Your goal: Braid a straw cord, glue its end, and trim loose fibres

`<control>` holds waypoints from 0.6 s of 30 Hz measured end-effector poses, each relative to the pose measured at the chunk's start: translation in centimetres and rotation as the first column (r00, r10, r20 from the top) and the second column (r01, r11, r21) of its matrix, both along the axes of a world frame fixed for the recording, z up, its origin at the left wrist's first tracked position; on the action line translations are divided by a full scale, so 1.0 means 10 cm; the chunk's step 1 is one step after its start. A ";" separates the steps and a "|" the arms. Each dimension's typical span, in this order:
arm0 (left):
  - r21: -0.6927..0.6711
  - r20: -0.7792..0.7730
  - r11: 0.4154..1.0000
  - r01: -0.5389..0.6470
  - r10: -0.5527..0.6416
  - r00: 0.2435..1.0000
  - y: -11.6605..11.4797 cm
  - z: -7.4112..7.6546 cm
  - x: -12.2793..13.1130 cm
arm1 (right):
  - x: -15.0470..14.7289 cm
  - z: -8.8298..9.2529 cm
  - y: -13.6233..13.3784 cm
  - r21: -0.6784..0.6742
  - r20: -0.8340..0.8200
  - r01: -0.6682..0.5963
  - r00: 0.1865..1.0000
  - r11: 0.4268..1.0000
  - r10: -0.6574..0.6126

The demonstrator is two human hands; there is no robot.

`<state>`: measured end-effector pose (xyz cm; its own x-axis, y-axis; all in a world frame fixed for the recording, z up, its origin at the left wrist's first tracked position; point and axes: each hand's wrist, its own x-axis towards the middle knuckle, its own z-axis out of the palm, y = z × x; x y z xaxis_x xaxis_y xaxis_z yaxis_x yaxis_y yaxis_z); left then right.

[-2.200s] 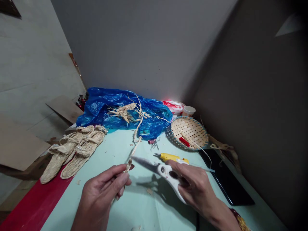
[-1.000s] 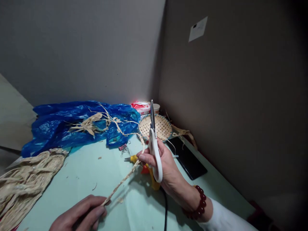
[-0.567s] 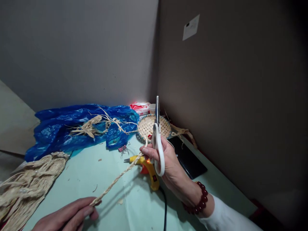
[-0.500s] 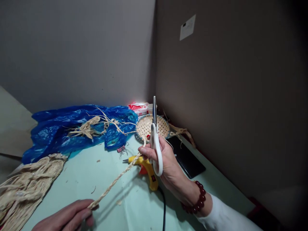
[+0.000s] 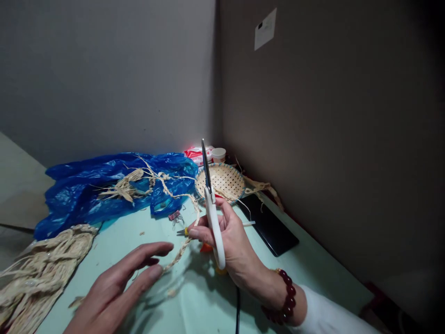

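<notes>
White-handled scissors (image 5: pixel 214 227) point upward in my right hand (image 5: pixel 232 241), their blades together. The thumb and a finger of that hand also pinch a thin braided straw cord (image 5: pixel 179 254). My left hand (image 5: pixel 128 287) is at the lower left with thumb and fingers apart, its thumb tip beside the lower part of the cord. Loose strands run from the cord's far end towards the blue plastic bag (image 5: pixel 86 185). Behind my right hand, a yellow glue gun (image 5: pixel 221 271) is mostly hidden, with its orange trigger (image 5: pixel 206 247) showing.
Braided straw (image 5: pixel 41 273) is piled at the left edge of the pale green table (image 5: pixel 194 306). A round woven basket (image 5: pixel 225 182), a white cup (image 5: pixel 218 155) and a red-and-white packet (image 5: pixel 196 155) stand at the back. A black tablet (image 5: pixel 271 227) lies right, near the wall.
My left hand has let go of the cord's lower end, opened and moved up and right. My right hand has shifted left with the scissors, and the cord's lower end is closer to it.
</notes>
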<state>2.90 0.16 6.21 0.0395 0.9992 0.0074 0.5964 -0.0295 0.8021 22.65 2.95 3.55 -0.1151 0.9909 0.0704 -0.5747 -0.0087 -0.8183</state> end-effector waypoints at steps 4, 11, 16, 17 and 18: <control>-0.033 0.120 0.999 0.019 -0.015 0.993 0.03 0.15 0.33 | 0.00 0.00 0.00 -0.019 -0.011 -0.034 0.999 0.999 0.034; -0.077 0.335 0.995 -0.061 0.083 0.938 0.02 0.00 0.47 | 0.02 0.03 0.03 -0.083 -0.041 -0.020 0.999 0.996 0.016; -0.007 0.341 0.996 -0.093 0.090 0.936 0.04 -0.06 0.46 | 0.01 0.01 0.03 -0.083 -0.095 -0.141 0.987 0.986 0.133; 0.007 0.346 0.995 -0.095 0.087 0.934 0.05 -0.06 0.46 | 0.01 0.01 0.02 -0.082 -0.102 -0.151 0.985 0.985 0.142; 0.020 0.348 0.995 -0.097 0.084 0.934 0.05 -0.07 0.46 | 0.01 0.01 0.02 -0.081 -0.105 -0.158 0.983 0.984 0.150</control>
<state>7.46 0.67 5.55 -0.0625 0.9972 0.0410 0.2831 -0.0217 0.9588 22.75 3.19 3.67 -0.2638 0.9646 0.0016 -0.6384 -0.1733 -0.7499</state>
